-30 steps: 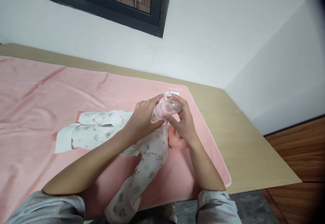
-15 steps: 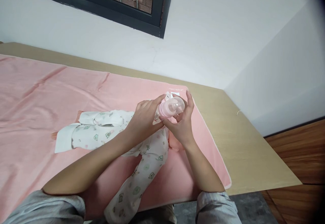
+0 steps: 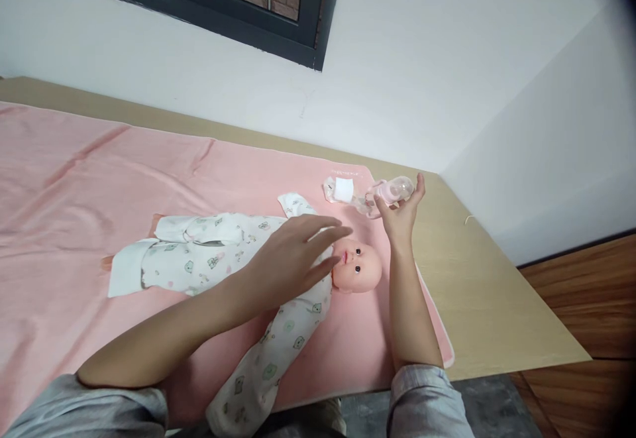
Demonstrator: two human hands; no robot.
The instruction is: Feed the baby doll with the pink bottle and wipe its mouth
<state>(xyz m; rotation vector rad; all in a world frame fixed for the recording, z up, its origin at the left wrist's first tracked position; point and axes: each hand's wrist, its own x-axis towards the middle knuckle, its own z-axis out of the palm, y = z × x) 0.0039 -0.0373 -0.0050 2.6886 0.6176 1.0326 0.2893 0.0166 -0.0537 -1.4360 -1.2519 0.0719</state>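
Right hand [image 3: 401,220] gripped clear, dome-capped plastic bottle [image 3: 395,189] beyond white-clothed, round-headed plastic doll [image 3: 366,270], presumably for control; left hand [image 3: 293,252], fingers parted, empty, hung over doll.

white lettering [image 3: 350,172] on pink blanket [image 3: 233,179], illegible

Bottle [image 3: 392,191]: see-thru plastic, v. glossy, catching light!
Doll's head [image 3: 366,272]: and smooth plastic, slt sheen
Suit [image 3: 233,239]: printed cloth, matt
Blanket [image 3: 124,183]: creased cloth, matt too
Tabletop [image 3: 462,285]: wood-look, smooth
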